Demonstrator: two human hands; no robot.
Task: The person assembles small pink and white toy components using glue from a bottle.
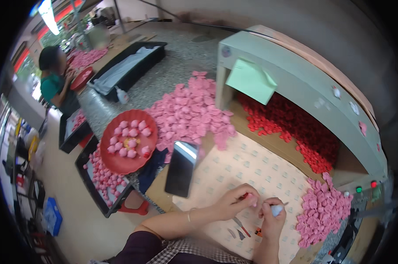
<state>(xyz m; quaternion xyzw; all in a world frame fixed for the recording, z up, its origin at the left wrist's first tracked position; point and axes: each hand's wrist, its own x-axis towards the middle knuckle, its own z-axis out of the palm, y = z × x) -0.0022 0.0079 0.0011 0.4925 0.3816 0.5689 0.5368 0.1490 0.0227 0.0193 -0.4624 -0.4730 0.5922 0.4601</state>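
Observation:
Over the pale patterned sheet (207,185), my left hand (234,203) is closed in a pinch on a small pink piece (250,200). Its exact shape is partly hidden by the fingers. Just to its right, my right hand (271,220) wraps round a small pale squeeze bottle (276,210), with a thin tip pointing up and right. The two hands are close together but apart. Below them on the sheet lie a slim red-handled tool (245,230) and a few small dark and metal bits.
A phone (181,169) lies left of the sheet. Pink pieces (190,110) are heaped beyond it, with another pink heap (319,211) at right. Red pieces (291,132) fill a grey box-like housing (295,66). A red bowl (109,158) holds pink balls. A person (54,83) sits far left.

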